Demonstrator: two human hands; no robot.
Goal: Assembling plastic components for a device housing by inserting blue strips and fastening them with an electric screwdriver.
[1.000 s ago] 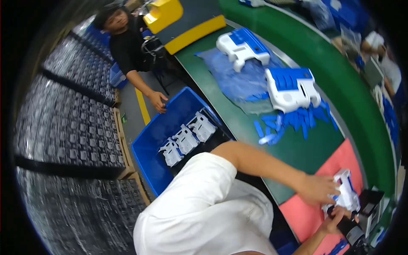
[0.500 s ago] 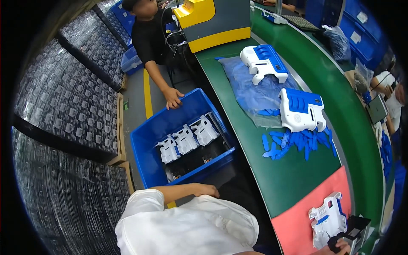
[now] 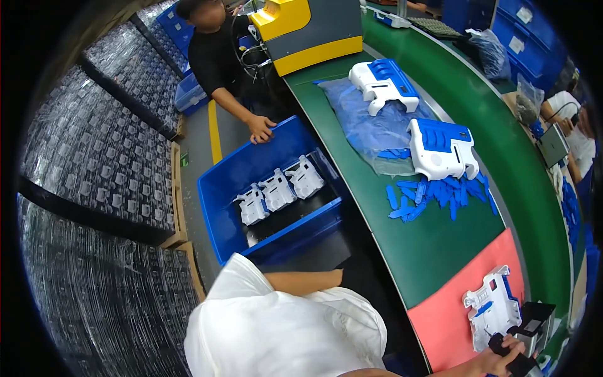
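Observation:
My right hand [image 3: 510, 353] is wrapped round a black electric screwdriver [image 3: 522, 367] at the lower right. The screwdriver's front end meets the lower part of a white shell housing [image 3: 499, 309] with blue pieces, which lies with its inner side up on a red mat [image 3: 440, 320]. Beside the housing stands a black and silver box-shaped device [image 3: 535, 322]. My left forearm [image 3: 301, 282] reaches across in front of my white shirt. Dark surroundings hide its hand, and the fingers do not show.
Two white-and-blue housings [image 3: 443, 149] stand on the green bench [image 3: 402, 251] near loose blue strips [image 3: 452, 195] and a plastic bag [image 3: 352, 119]. Left of the bench, a co-worker's hand [image 3: 260, 127] rests on a blue crate [image 3: 210, 207] holding three white shells. Wrapped stacks [image 3: 94, 176] line the left.
My left hand has slid right and out of sight. The view has shifted slightly, and my right hand with the screwdriver shows more fully beside the housing.

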